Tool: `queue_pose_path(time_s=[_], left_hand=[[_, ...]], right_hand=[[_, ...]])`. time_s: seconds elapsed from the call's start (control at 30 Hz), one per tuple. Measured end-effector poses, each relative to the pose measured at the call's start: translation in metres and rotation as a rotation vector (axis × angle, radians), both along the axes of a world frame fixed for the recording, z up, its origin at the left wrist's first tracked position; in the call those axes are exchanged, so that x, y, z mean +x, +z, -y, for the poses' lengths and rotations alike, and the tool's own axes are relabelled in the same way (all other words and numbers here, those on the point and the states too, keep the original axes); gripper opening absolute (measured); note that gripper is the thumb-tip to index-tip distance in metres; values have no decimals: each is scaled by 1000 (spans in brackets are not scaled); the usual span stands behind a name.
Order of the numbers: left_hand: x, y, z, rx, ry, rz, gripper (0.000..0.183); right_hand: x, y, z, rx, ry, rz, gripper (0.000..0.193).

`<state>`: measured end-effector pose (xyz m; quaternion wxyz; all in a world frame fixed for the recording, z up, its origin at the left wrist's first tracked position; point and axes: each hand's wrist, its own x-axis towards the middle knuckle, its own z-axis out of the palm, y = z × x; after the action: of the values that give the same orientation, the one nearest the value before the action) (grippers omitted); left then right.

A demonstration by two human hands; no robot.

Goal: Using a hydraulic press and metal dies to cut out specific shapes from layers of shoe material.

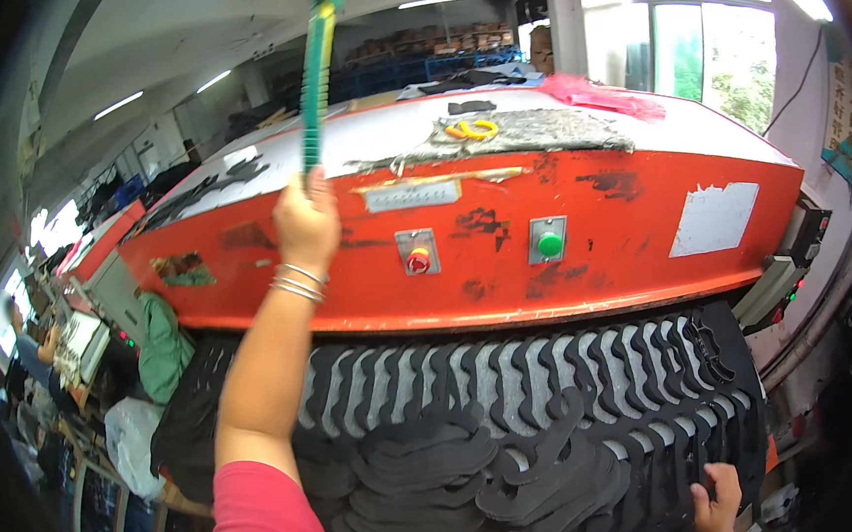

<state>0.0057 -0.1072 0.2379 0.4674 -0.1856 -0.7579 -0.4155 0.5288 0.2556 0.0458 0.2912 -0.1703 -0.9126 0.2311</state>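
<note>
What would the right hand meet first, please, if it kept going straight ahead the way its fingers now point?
The right hand rests on the cut black sheet, fingers pointing up and away. Straight on, it would likely slide over more cut-out strips toward the red machine, though depth is unclear.

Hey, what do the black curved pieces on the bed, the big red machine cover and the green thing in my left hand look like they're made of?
Black curved pieces: likely foam or rubber sheet, matte, die-cut, leaving a slotted sheet.
Red machine cover: painted metal, glossy, with paint scuffed and chipped dark.
Green tool in the left hand: seemingly plastic or painted, with a ridged edge; cannot tell for sure.
The right hand rests on the sheet's edge.
</note>
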Motion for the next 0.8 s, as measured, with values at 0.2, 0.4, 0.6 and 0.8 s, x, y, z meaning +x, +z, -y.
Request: queue_pose_path(time_s=[0.2,0.4,0.6,0.8], left_hand=[[212,-77,-128,-56,-743,372,26],[366,-176,-232,-418,-974,496,33],[407,-261,-289,-531,-1167,1102,36],[419,-295,-290,-467,-899,1305,22]], right_hand=[[-105,38,35,-611,321,-489,78],[-95,31,28,-1228,287,-848,44],[12,6,-133,-1442,82,-316,21],[38,69,-218,-513,469,-800,32]])
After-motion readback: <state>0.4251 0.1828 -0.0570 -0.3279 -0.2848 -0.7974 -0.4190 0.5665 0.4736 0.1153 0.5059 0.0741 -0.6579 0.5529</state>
